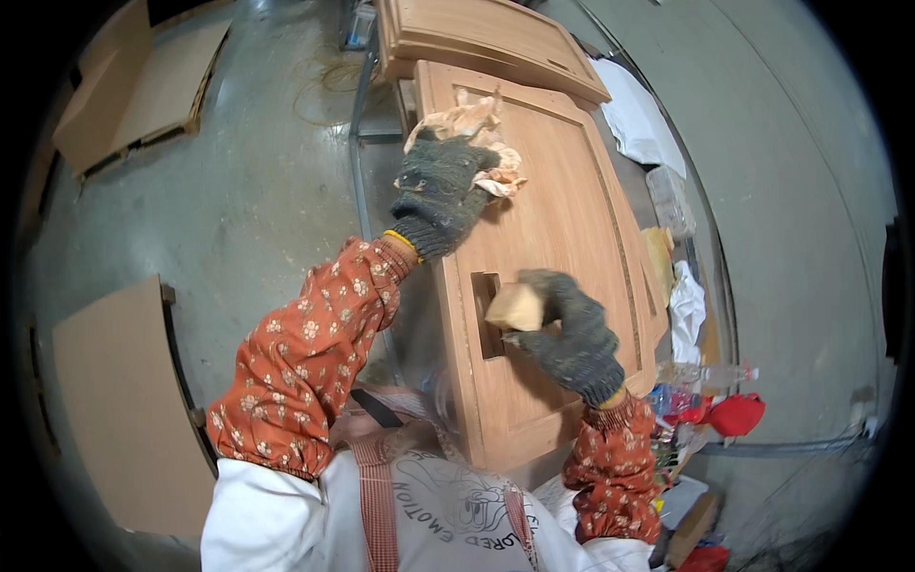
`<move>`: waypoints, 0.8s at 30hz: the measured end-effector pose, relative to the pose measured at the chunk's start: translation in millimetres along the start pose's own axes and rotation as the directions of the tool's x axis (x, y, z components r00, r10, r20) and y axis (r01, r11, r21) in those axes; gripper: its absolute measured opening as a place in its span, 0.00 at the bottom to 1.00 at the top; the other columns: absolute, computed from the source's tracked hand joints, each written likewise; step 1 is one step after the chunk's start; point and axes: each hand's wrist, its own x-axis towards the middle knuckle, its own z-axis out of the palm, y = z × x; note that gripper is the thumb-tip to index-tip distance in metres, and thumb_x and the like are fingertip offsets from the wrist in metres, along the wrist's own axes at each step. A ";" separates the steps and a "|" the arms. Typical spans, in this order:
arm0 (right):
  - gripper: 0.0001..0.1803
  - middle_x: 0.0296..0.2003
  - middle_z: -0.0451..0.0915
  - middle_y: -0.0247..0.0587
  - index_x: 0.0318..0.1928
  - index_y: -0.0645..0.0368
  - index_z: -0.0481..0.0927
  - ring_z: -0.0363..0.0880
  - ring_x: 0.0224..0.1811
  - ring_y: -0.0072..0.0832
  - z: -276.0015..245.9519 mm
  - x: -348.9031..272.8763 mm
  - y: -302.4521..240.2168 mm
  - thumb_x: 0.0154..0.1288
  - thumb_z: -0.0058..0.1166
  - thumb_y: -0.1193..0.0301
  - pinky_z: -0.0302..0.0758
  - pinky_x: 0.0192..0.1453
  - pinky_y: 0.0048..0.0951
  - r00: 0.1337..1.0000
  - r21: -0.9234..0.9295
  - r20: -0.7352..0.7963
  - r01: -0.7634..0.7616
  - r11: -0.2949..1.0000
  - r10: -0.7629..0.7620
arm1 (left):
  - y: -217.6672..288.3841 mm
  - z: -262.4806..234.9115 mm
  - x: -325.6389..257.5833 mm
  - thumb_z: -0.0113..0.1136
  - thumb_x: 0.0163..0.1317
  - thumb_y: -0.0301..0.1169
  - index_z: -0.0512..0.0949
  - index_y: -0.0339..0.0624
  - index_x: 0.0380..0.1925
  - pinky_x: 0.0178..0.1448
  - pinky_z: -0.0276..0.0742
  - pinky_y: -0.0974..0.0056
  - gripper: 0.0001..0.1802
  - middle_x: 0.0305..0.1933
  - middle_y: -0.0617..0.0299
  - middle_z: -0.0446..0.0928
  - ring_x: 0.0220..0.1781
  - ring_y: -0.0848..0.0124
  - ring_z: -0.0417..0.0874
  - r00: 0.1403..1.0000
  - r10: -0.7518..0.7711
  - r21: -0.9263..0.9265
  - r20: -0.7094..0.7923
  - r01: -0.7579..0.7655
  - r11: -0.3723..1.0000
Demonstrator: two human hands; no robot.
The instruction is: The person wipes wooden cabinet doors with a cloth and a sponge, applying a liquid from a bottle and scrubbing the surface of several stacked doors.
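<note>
A broad grey concrete floor (257, 191) lies open left of the wooden cabinet door (562, 219); brown cardboard sheets (124, 410) line its edge. The gloved left hand (438, 191) presses a crumpled rag (477, 129) on the door; the right hand (567, 329) grips a small sanding block (516, 307) at the cut-out slot

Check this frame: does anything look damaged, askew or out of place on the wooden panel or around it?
Nothing stands out. The wooden panel looks intact; the left hand presses a crumpled cloth on it, and the right hand holds a small block at its rectangular cutout.
</note>
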 end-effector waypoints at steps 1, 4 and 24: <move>0.33 0.49 0.79 0.42 0.58 0.60 0.71 0.79 0.51 0.32 -3.3 -8.6 4.2 0.49 0.69 0.75 0.77 0.55 0.31 0.990 0.191 -0.052 -0.119 0.974 0.131 | 6.3 -3.9 2.5 0.62 0.55 0.40 0.80 0.46 0.44 0.66 0.61 0.48 0.18 0.47 0.51 0.78 0.54 0.52 0.75 1.000 -0.003 -0.032 0.021 0.004 0.999; 0.38 0.60 0.70 0.45 0.62 0.61 0.65 0.71 0.61 0.33 -4.4 -6.5 18.7 0.50 0.69 0.78 0.72 0.63 0.34 0.988 0.349 -0.140 -0.012 0.937 0.065 | 9.5 -7.4 4.5 0.62 0.55 0.40 0.79 0.46 0.44 0.66 0.62 0.48 0.18 0.48 0.51 0.77 0.54 0.52 0.75 1.000 -0.009 -0.044 0.018 0.010 0.999; 0.28 0.49 0.78 0.49 0.54 0.55 0.76 0.77 0.47 0.49 19.8 30.5 -12.7 0.48 0.60 0.77 0.74 0.51 0.43 0.987 -0.396 -0.023 0.135 0.908 -0.157 | 6.3 -2.1 0.5 0.62 0.56 0.40 0.81 0.46 0.43 0.66 0.61 0.48 0.16 0.47 0.52 0.78 0.53 0.52 0.75 0.998 -0.042 -0.059 -0.037 0.040 0.997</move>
